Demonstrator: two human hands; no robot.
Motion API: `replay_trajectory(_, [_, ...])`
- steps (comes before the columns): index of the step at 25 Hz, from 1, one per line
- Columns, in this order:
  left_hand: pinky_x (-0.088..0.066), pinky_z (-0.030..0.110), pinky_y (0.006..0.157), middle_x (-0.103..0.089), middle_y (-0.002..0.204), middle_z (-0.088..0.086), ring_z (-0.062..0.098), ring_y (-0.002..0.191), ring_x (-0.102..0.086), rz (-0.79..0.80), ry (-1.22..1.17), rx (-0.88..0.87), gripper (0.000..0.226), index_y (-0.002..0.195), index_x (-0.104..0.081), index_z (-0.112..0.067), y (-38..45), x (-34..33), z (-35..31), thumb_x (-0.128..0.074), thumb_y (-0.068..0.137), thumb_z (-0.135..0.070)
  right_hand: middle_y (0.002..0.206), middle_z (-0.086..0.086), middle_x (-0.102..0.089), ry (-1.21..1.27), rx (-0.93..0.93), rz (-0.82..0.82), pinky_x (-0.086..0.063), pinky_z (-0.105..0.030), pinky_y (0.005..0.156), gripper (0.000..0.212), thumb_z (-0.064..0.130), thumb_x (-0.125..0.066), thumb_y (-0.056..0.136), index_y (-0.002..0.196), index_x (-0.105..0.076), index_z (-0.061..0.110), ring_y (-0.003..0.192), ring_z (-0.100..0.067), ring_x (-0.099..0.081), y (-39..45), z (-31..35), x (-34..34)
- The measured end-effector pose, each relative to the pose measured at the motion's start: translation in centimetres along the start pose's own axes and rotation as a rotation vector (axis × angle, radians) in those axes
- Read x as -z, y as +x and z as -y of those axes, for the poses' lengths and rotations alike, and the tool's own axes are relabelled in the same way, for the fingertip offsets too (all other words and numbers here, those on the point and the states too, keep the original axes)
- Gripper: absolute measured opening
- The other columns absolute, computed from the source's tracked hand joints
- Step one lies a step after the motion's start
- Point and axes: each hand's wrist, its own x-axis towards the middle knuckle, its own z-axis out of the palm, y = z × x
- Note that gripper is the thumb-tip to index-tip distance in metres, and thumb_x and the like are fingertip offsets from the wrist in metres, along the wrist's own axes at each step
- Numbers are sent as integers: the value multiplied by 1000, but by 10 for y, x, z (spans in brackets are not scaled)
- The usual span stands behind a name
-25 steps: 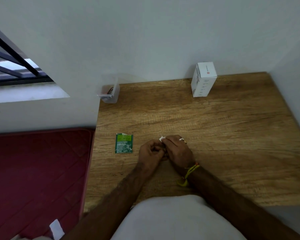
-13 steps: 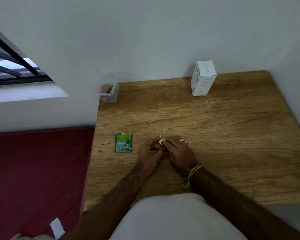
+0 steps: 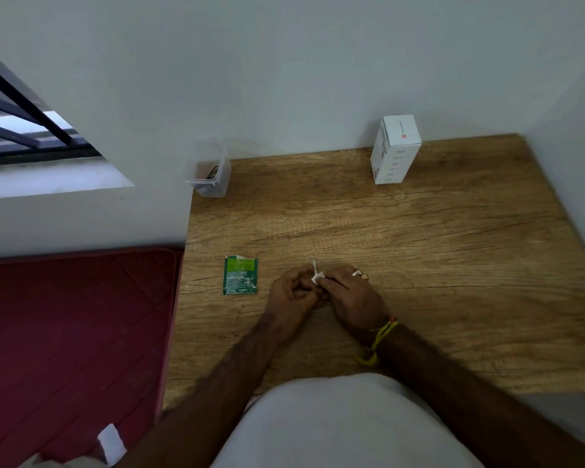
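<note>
The bench point(image 3: 419, 248) is warm brown wood with darker wavy grain lines, the sachet point(image 3: 240, 275) is dark green with a lighter yellow-green panel at its top and fine pale print, and the box point(image 3: 396, 150) is white with a small red mark and faint grey lettering. The paper scrap point(image 3: 317, 275) is plain white, and the wrist band point(image 3: 377, 342) is yellow-green thread with an orange-red bead. The mattress point(image 3: 75, 332) is deep maroon with a quilted diamond pattern, the wall point(image 3: 284, 79) pale grey-white, the window bars point(image 3: 31, 106) black.

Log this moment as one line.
left hand: pinches white scrap | right hand: pinches white scrap | green sachet: flat on table, untouched
</note>
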Motion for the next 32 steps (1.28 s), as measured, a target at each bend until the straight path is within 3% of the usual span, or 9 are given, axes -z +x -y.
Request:
replay_trajectory(7, [-59,25,78,-72,101,20,21,87,-72,47,37,0,58,135,-54,-5,-3,5,-6,-68,82,14,109,-11,-66,-18,28,13,-53,-39,76,27,11,-52,93,113,-67,3,95,-24,-59,0,3,3])
replay_trajectory(11, [-61,31,77,-73,87,8,19,82,-73,32,-176,113,46,130,-58,-3,-6,2,-14,-48,90,18,109,-10,-67,-66,47,17,-53,-39,76,29,14,-49,95,114,-68,5,94,-24,-60,-4,3,3])
replay_trajectory(14, [-62,34,78,-75,80,0,19,80,-74,13,-234,173,49,124,-62,-8,-5,1,-18,-36,90,16,111,-10,-66,-69,31,32,-53,-42,79,30,13,-46,95,116,-66,6,95,-27,-62,-7,3,5])
replay_trajectory(23, [-62,36,76,-75,80,4,24,80,-74,12,-265,194,53,121,-64,-9,-7,0,-21,-32,85,13,112,-10,-67,-90,82,45,-52,-39,85,29,14,-49,97,116,-69,4,99,-25,-61,-13,2,7])
replay_trajectory(32, [-62,37,74,-76,88,10,26,81,-74,-15,-233,199,44,116,-68,-14,-4,-2,-22,-37,92,5,112,-12,-67,-188,200,24,-52,-39,80,29,14,-53,96,116,-68,1,96,-25,-60,-15,6,10])
